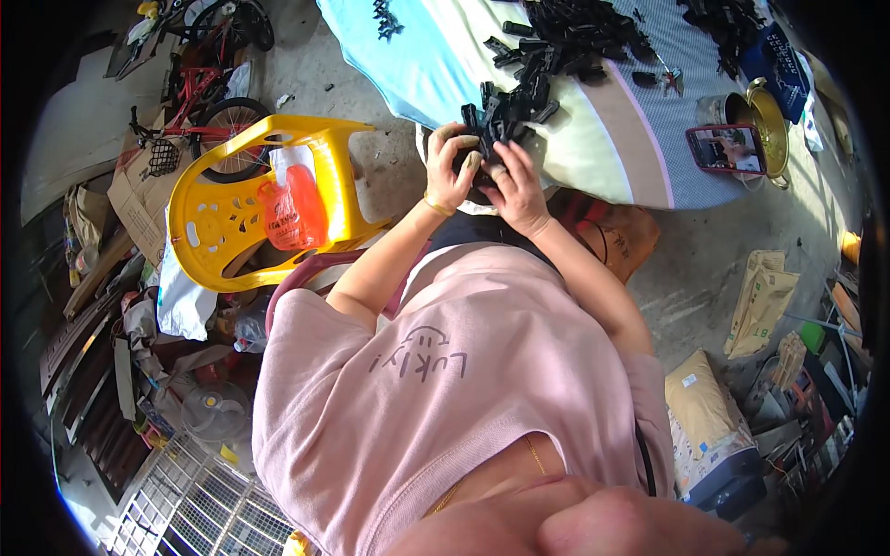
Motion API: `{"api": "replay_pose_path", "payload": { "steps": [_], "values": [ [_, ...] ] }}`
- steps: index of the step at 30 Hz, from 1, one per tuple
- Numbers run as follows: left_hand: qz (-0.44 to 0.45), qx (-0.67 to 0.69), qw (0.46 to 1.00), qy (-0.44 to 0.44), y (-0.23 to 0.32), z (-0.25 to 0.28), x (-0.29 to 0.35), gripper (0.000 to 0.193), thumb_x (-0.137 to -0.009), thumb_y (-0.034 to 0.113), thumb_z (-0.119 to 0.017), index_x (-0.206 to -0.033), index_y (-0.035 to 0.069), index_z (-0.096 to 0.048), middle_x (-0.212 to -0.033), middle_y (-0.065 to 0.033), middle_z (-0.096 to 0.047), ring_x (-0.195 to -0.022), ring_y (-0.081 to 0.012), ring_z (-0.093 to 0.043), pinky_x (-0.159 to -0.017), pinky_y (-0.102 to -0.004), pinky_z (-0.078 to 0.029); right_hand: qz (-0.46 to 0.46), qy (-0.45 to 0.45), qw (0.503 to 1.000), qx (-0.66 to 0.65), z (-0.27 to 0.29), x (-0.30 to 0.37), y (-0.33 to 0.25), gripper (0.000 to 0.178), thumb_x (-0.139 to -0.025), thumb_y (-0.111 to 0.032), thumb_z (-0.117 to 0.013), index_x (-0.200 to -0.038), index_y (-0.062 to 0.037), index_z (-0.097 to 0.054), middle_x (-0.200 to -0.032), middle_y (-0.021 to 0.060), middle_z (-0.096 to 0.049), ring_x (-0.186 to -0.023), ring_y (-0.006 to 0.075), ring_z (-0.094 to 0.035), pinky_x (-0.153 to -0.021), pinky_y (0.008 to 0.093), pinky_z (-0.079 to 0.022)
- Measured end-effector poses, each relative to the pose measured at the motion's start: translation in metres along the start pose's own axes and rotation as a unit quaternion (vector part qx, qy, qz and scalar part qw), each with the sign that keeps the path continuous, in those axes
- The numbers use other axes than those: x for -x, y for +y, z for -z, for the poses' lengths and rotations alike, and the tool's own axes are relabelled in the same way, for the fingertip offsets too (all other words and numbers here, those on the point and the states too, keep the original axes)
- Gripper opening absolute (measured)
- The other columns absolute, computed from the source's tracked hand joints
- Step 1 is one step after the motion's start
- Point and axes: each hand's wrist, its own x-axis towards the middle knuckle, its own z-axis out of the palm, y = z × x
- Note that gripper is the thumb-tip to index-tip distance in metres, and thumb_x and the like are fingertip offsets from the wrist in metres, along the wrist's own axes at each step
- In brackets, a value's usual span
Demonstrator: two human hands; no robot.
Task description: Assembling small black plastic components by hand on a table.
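Observation:
Both my hands are close together at the near edge of a cloth-covered table (593,171), over small black plastic pieces (508,109). My left hand (451,169) has its fingers curled in, and tan coverings show on some fingertips. What lies between those fingers is too small to make out. My right hand (516,190) bends its fingers down around a black plastic piece, right beside the left. Dark parts fill the gap between the hands, so their exact shapes are hidden. From here the black pieces spread back into a larger heap (579,37) on the cloth.
A phone (726,150) leans by a metal can (720,108) and a brass-coloured pot (771,130) at the table's right. A yellow plastic chair (213,250) with a red bag (295,211) stands on my left. Bicycles (209,88) are behind it; cartons and clutter line both sides.

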Motion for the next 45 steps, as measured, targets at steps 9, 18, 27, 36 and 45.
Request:
{"api": "replay_pose_path", "payload": {
  "steps": [9, 18, 27, 36, 45],
  "values": [
    [0.069, -0.030, 0.997, -0.026, -0.029, 0.010, 0.017, 0.012, -0.079, 0.013, -0.056, -0.080, 0.001, -0.061, -0.097, -0.0160, -0.057, -0.096, -0.0327, -0.051, -0.086, -0.0383, -0.039, 0.064, -0.118, 0.990, 0.050, 0.003, 0.018, -0.009, 0.026, -0.067, -0.009, -0.062, -0.092, -0.0028, -0.059, -0.126, 0.0136, -0.043, -0.109, 0.0291, -0.045, -0.091, 0.0368, -0.039],
    [-0.054, -0.058, 0.996, 0.028, -0.014, 0.005, -0.114, 0.019, -0.080, 0.017, -0.058, -0.095, 0.006, -0.059, -0.108, -0.0167, -0.052, -0.101, -0.0337, -0.047, -0.088, -0.0401, -0.037, -0.062, 0.147, 0.979, 0.129, 0.088, -0.057, 0.082, 0.035, -0.077, -0.016, -0.062, -0.107, -0.0001, -0.054, -0.118, 0.0210, -0.047, -0.106, 0.0353, -0.047, -0.088, 0.0391, -0.039],
    [0.045, -0.178, 0.963, -0.198, -0.088, -0.128, -0.280, 0.057, -0.076, 0.063, -0.043, -0.125, 0.033, -0.046, -0.140, -0.0109, -0.027, -0.131, -0.0331, -0.014, -0.099, -0.0612, -0.014, -0.174, 0.149, 0.962, 0.151, 0.110, -0.125, 0.222, 0.064, -0.081, -0.045, -0.054, -0.123, 0.0013, -0.040, -0.129, 0.0274, -0.036, -0.121, 0.0398, -0.034, -0.099, 0.0396, -0.031],
    [-0.032, -0.104, 0.964, -0.242, -0.049, -0.146, -0.274, 0.038, -0.081, 0.043, -0.051, -0.108, 0.017, -0.059, -0.113, -0.0053, -0.056, -0.110, -0.0249, -0.045, -0.094, -0.0446, -0.031, -0.077, 0.075, 0.991, 0.086, 0.088, -0.131, 0.172, 0.039, -0.079, -0.031, -0.059, -0.104, -0.0003, -0.056, -0.116, 0.0188, -0.051, -0.109, 0.0350, -0.046, -0.093, 0.0400, -0.035],
    [-0.012, 0.117, 0.977, -0.178, -0.039, -0.130, -0.282, 0.035, -0.083, 0.030, -0.054, -0.113, 0.011, -0.056, -0.118, -0.0121, -0.052, -0.105, -0.0251, -0.051, -0.087, -0.0334, -0.039, -0.129, 0.089, 0.959, 0.234, 0.096, -0.173, 0.231, 0.047, -0.081, -0.037, -0.056, -0.114, -0.0033, -0.050, -0.119, 0.0174, -0.049, -0.113, 0.0361, -0.041, -0.097, 0.0418, -0.030]
  ]
}}
